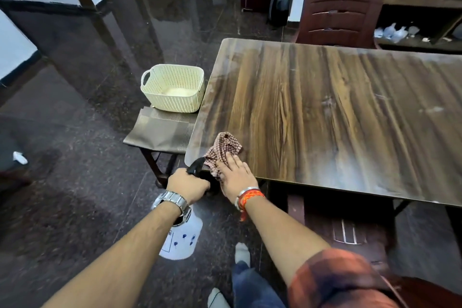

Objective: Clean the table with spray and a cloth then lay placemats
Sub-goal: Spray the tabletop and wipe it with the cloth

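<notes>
Your left hand [188, 186] wrapped round black trigger head of spray bottle [182, 237], bottle hanging below table edge. Your right hand [235, 174] flat, fingers spread, pressing checked cloth [223, 150] on near-left corner of table [325, 107]. Cloth overhangs edge; could slip off. Placemats [160, 130] on stool beside table, under basket [172, 87].

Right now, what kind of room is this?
Probably a dining room at home. There's a big wooden table with a brown chair behind it, a shiny stone floor, and placemats waiting on a stool.
</notes>
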